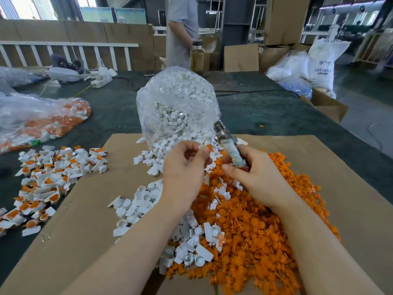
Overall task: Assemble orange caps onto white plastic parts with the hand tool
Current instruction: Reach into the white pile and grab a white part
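- Orange cap (pixel 209 148), one, small and glossy, seated at the tip of one white plastic part (pixel 205 150); both pinched between thumb and fingers of the left hand (pixel 184 165), at centre of view, above the piles.
- Right hand (pixel 254 175), just at 3 o'clock of the left, fingers curled round the hand tool (pixel 228 149): one, metal head pointing to 11 o'clock, handle wrapped in pale worn tape. Hands close together, tool head just beside the held part; contact cannot be told.
- Loose orange caps (pixel 255 231): one heap, too many to count, round-headed with short stems, spread from centre to 5 o'clock on the cardboard sheet (pixel 74 241).
- Loose white parts (pixel 136 205): one scatter, too many to count, angular with round sockets, at 7 o'clock of the hands and running under the left forearm.
- Clear plastic bags: two. One bag (pixel 176 103) at 12 o'clock, upright, open at the bottom, full of white parts spilling onto the cardboard. Second bag (pixel 32 118) at 10 o'clock, lying flat, holding orange-and-white pieces.
- Assembled pieces (pixel 46 177), one pile at 9 o'clock, white with orange tops, on the dark green table cover (pixel 265 111).
- Person in grey standing (pixel 182 28) beyond the table, 12 o'clock.
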{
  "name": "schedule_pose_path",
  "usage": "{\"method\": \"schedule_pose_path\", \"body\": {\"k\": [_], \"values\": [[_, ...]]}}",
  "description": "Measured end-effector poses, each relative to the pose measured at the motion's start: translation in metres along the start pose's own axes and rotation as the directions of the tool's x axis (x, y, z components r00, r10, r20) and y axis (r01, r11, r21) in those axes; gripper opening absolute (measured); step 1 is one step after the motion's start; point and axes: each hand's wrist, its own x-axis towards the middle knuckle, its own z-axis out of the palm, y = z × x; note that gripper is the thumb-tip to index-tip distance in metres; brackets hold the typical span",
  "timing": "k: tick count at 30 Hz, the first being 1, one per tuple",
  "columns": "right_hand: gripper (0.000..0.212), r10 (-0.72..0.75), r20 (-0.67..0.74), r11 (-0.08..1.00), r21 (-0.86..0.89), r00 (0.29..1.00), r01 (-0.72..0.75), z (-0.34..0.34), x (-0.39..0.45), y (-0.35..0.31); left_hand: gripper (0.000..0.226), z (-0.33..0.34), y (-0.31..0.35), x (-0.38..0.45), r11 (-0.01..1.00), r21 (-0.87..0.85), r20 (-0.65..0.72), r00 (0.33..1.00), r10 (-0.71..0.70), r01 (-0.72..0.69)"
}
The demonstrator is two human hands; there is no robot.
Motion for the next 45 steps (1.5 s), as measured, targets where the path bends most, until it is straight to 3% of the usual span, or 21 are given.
{"method": "schedule_pose_path", "body": {"k": [4,9,13,19,31,36,45], "values": [[0.011,0.048,0.155,0.999,0.008,0.987,-0.050,-0.0080,0.0000,0.0039,0.012,-0.0020,0.0015,0.0019,0.992,-0.125,-0.007,1.000,0.020,-0.021],[0.020,0.056,0.275,0.998,0.005,0.960,-0.060,-0.0110,0.0001,0.0053,0.012,-0.0022,0.0007,0.0021,0.989,-0.139,0.004,0.999,0.050,-0.049],[0.019,0.033,0.283,0.999,0.027,0.958,-0.042,-0.0108,-0.0013,0.0041,0.013,-0.0015,0.0015,0.0018,0.990,-0.134,0.017,0.998,0.055,-0.052],[0.009,0.031,0.284,0.997,-0.081,0.958,-0.009,-0.0100,-0.0025,0.0029,0.013,-0.0007,0.0033,0.0003,0.988,-0.153,0.021,0.999,0.038,-0.035],[0.012,0.036,0.293,0.994,-0.105,0.955,-0.005,-0.0067,-0.0024,0.0040,0.014,-0.0034,0.0058,0.0017,0.984,-0.169,0.051,0.997,0.055,-0.046],[0.022,0.018,0.291,1.000,-0.023,0.957,-0.012,-0.0043,-0.0016,0.0026,0.013,-0.0022,0.0054,-0.0003,0.974,-0.228,0.077,0.996,0.036,-0.018],[0.022,0.008,0.275,0.996,-0.087,0.961,0.016,-0.0020,-0.0007,0.0012,0.012,-0.0022,0.0040,-0.0009,0.965,-0.260,0.064,0.998,0.011,0.006]]}}
